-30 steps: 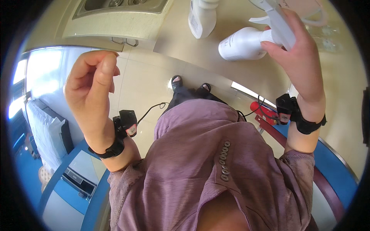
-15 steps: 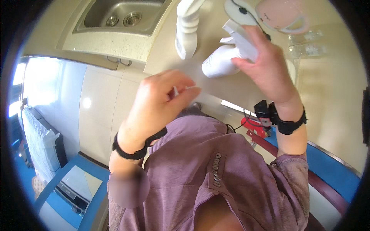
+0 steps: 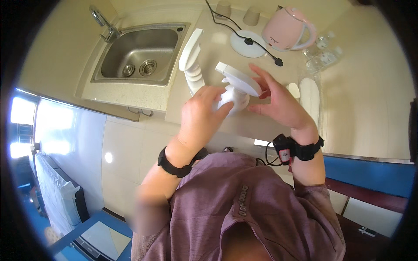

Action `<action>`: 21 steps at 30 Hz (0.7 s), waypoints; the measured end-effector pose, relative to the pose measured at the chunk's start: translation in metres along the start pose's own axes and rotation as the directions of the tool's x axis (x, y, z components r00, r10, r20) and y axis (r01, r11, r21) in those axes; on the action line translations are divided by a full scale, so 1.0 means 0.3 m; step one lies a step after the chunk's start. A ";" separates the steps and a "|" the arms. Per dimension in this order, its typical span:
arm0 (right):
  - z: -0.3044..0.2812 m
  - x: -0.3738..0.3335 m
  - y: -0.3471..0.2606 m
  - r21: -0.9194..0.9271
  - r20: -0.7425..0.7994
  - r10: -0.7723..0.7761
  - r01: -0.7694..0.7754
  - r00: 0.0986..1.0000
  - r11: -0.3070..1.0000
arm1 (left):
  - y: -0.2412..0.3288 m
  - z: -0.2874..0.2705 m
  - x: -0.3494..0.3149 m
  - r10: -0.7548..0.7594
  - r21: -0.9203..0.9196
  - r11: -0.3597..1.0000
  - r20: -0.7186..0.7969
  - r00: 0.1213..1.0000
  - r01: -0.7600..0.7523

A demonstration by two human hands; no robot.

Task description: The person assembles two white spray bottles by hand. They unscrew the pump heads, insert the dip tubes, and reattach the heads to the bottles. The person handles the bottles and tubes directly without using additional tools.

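A white spray bottle (image 3: 239, 82) stands on the counter between my hands, its spray head pointing to the far left. My left hand (image 3: 200, 115) closes round the bottle's left side just under the head, with the thumb on the near side. My right hand (image 3: 283, 104) is open at the bottle's right, fingers and thumb apart beside the rear of the spray head. Whether its fingertips touch the head I cannot tell. Another white bottle with a ribbed neck and long head (image 3: 190, 56) stands just beyond my left hand.
At the back are a pink kettle (image 3: 285, 30), its white base (image 3: 244, 48) with a black cord, and two cups (image 3: 251, 16). Clear plastic bottles (image 3: 324, 58) and a long white object (image 3: 310, 102) lie at the right. A steel sink (image 3: 139, 43) is set in at the left.
My left hand has moved from the air onto the spray bottle. My right hand has opened and let go of the spray head. The view has shifted, showing more of the counter and sink.
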State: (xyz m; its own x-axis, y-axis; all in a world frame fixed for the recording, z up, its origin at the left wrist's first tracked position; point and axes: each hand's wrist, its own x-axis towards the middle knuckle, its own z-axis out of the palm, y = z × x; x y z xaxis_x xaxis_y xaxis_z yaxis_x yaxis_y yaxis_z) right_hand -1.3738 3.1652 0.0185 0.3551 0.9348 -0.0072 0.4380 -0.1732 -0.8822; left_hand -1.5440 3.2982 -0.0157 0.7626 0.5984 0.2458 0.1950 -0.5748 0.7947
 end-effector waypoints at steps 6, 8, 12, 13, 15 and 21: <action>0.063 0.008 0.040 0.152 -0.134 -0.139 0.159 0.981 0.976 | 0.040 0.035 0.041 0.029 0.037 0.999 0.025 0.999 -0.030; 0.064 0.018 0.019 0.181 -0.159 -0.161 0.189 0.974 0.965 | 0.038 0.057 0.042 0.039 0.026 0.999 0.015 0.999 -0.039; 0.053 0.028 0.017 0.189 -0.186 -0.160 0.195 0.969 0.962 | 0.041 0.098 0.050 0.088 0.028 0.996 -0.031 0.996 -0.088; 0.050 0.029 0.022 0.173 -0.190 -0.166 0.200 0.968 0.964 | 0.048 0.102 0.055 0.078 0.029 0.997 -0.017 0.997 -0.077; 0.041 0.044 0.039 0.004 -0.241 -0.242 0.251 0.940 0.968 | 0.056 0.106 0.069 0.060 0.016 0.998 0.009 0.998 -0.060; 0.101 0.063 0.045 -0.236 -0.522 -0.255 0.150 0.814 0.960 | 0.061 0.132 0.086 0.044 -0.020 0.999 0.016 0.999 -0.043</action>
State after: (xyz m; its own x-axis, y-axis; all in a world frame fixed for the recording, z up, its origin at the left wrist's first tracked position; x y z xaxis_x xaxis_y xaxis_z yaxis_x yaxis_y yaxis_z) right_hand -1.3862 3.1900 -0.0077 0.6086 0.6427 0.4653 0.6687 -0.0997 -0.7368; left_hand -1.4963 3.2809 -0.0167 0.7804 0.5635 0.2709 0.1497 -0.5891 0.7941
